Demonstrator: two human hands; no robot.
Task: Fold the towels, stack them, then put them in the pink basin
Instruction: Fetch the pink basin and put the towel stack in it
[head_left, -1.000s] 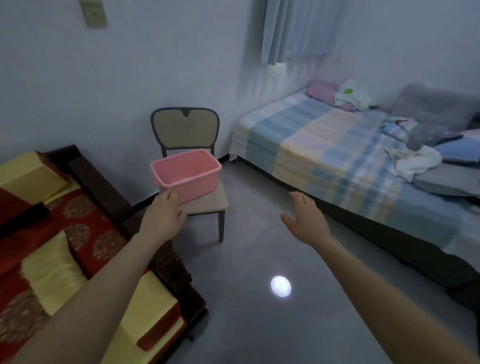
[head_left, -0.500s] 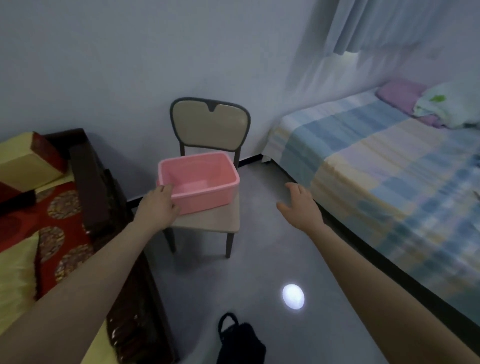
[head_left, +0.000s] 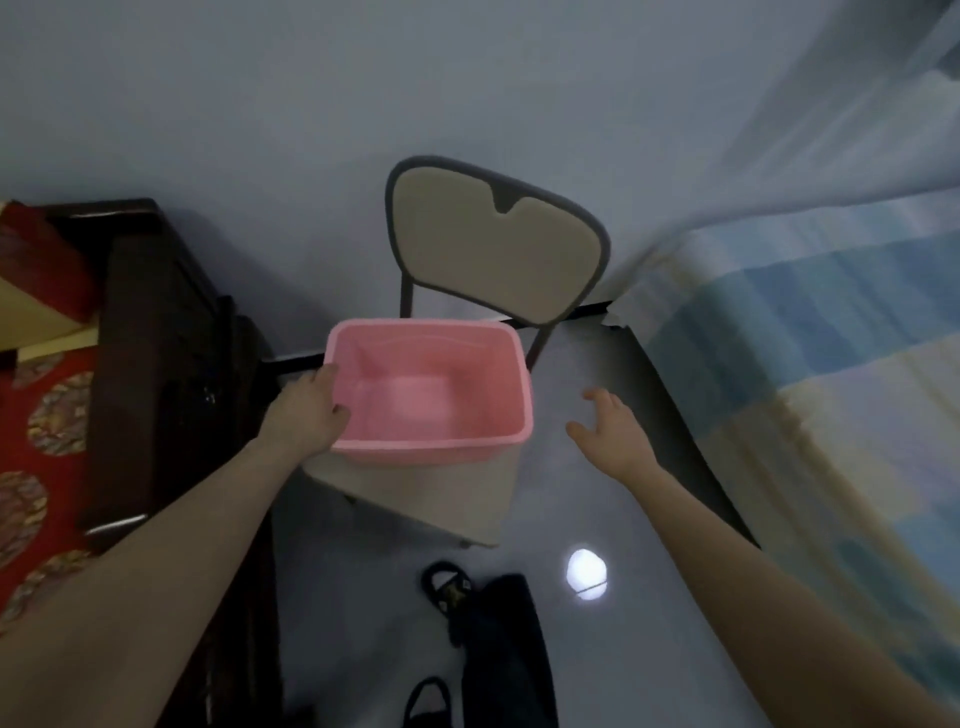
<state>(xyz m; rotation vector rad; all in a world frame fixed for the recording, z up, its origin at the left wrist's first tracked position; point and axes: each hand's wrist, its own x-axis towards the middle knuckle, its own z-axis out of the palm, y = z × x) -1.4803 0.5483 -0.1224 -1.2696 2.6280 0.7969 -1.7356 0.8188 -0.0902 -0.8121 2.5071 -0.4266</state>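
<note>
Head view shows a bed (head_left: 831, 374) with a soft checked cover on the right and a dark wooden bench (head_left: 156, 364) on the left. Smooth grey floor (head_left: 587, 374) lies open between them. A chair (head_left: 493, 249) with a rounded back stands by the wall. On its seat sits the pink basin (head_left: 431, 389), smooth plastic with nothing inside. The left hand (head_left: 311, 415) grips its left rim. The right hand (head_left: 613, 431) is open, near the basin's right side, not touching.

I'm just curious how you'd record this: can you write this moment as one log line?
left hand: on rim of pink basin | right hand: open, apart from basin | basin: empty, on chair | towels: none in view
</note>
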